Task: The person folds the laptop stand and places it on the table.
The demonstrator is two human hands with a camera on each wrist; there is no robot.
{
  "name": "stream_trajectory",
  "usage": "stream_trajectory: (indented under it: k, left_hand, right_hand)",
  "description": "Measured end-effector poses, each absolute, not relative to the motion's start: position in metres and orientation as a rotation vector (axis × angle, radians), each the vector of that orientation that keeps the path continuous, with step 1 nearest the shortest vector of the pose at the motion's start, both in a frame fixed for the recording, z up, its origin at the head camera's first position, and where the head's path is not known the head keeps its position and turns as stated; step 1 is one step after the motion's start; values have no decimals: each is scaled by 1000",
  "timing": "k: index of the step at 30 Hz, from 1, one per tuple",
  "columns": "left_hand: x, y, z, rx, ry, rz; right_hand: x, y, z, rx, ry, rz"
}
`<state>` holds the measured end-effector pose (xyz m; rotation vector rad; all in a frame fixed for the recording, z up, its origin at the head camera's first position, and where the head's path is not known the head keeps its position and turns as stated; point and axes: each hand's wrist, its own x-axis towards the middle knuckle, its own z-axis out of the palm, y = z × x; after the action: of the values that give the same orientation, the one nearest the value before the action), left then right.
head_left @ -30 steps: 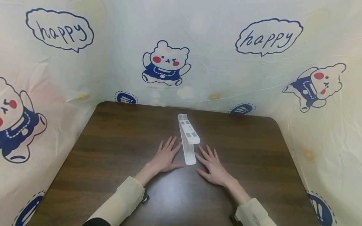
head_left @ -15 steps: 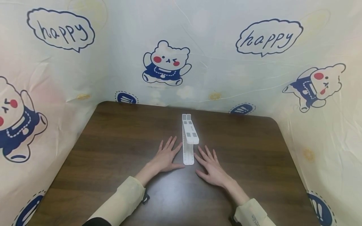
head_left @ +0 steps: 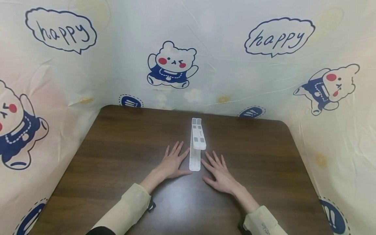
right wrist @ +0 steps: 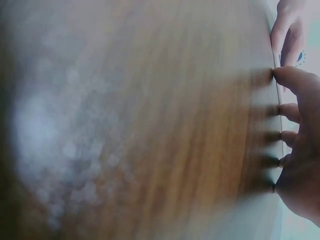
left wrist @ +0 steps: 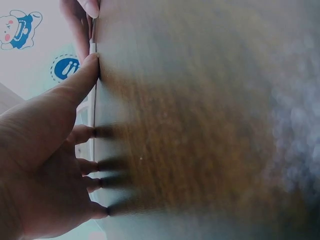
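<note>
A white folding laptop stand [head_left: 198, 134], narrow and with grey pads on its upper arm, stands on the brown table [head_left: 123, 143] in the head view. Its arm slopes over a flat base, and two small tabs stick up at the far end. My left hand [head_left: 169, 164] lies to the left of the base, fingers spread, with thumb and index fingertips right at its edge. On the other side, my right hand [head_left: 221, 175] has its fingers spread too, its index fingertip close to the base. Both wrist views show fingertips resting on the tabletop; neither hand grips anything.
A pale curtain [head_left: 223, 71] printed with cartoon bears and "happy" bubbles hangs around the table's back and sides. The table's far edge runs right along it. A bright light reflection [head_left: 183, 202] lies on the near tabletop.
The stand has swivelled, its far end shifting right and its near end slightly left, so that it points more nearly straight away from me. Both hands have barely moved.
</note>
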<state>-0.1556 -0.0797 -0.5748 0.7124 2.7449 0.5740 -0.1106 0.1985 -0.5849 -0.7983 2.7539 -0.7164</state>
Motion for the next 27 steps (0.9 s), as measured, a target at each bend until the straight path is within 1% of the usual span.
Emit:
stream_trajectory:
  k: [10, 19, 27]
  left_hand:
    - [-149, -78, -581, 722, 2756, 502]
    - [-145, -79, -572, 732, 2730, 506]
    - [-151, -87, -563, 768, 2733, 600]
  right_hand:
    - [-108, 199, -585, -779, 2732, -711]
    - [-110, 200, -585, -785, 2741, -708]
    - [-114, 203, -584, -758, 2747, -731]
